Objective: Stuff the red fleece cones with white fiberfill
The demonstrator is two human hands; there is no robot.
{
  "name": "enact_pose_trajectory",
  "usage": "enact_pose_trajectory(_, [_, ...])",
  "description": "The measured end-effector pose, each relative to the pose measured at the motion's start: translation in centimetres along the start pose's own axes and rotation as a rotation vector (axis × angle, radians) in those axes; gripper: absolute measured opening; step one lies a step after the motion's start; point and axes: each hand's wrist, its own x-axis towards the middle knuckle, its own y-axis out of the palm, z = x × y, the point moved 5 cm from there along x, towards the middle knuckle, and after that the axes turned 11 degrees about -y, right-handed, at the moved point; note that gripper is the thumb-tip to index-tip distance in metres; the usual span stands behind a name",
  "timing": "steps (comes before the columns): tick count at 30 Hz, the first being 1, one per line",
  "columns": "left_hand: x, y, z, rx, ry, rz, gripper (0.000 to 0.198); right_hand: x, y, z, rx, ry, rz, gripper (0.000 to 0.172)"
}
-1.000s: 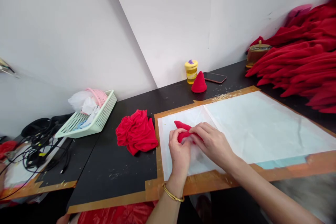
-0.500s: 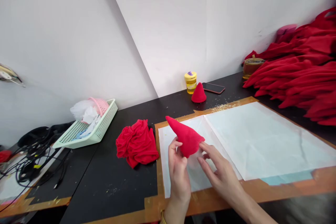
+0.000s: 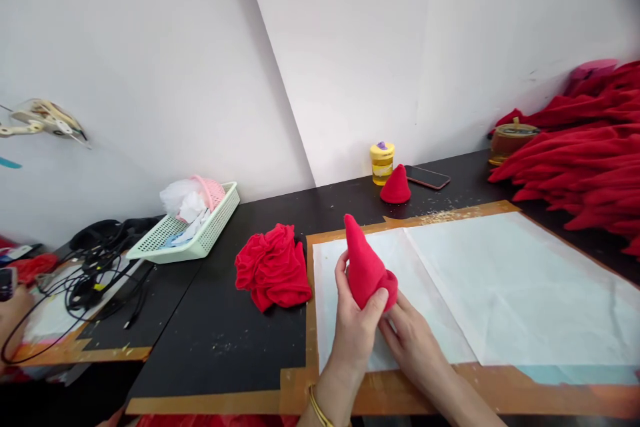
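The red fabric pile point(image 3: 575, 147) (far right) is cut off by the edge.

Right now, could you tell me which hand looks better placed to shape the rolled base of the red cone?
Probably the right hand: it sits under the red cone's rolled base, fingers touching the rim, while the left hand is wrapped around the cone's body, holding it upright.
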Motion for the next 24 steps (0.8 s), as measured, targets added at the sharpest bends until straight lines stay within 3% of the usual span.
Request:
enact_pose_trajectory(4, [-0.7,0.2,-0.1,-0.024,-0.026,0.026,0.09,0.4,-0.9,-0.2,0.046,0.008,-0.036,0.036])
enact_pose_trajectory(8, [-0.7,0.2,0.2,-0.023,-0.027,0.032,0.066,0.4,-2.0,0.1,-0.016,0.021,-0.113,0.032])
enact_pose_trajectory(12, [-1.2,0.8,0.0,0.062,-0.043,0.089,0.058,-0.2,-0.8,-0.1,0.078,0.002,0.059,0.028])
enact_pose_trajectory(14, [-1.6,1.2,-0.2,0.132,-0.055,0.114,0.062,-0.5,-0.4,-0.7,0.15,0.076,0.09,0.029])
enact_pose_trajectory(19, [-1.9,0.7,-1.0,0.134,-0.047,0.15,0.048,-0.1,-1.6,-1.1,0.404,0.333,-0.042,0.029])
enact_pose_trajectory(22, [-1.0,-0.4,-2.0,0.215,0.054,0.094,0.063,0.2,-1.6,-0.6,0.546,0.424,-0.012,0.027])
enact_pose_trajectory(24, [-0.4,-0.6,-2.2,0.19,0.081,0.099,0.07,0.3,-1.5,-0.3,0.537,0.389,0.017,0.023])
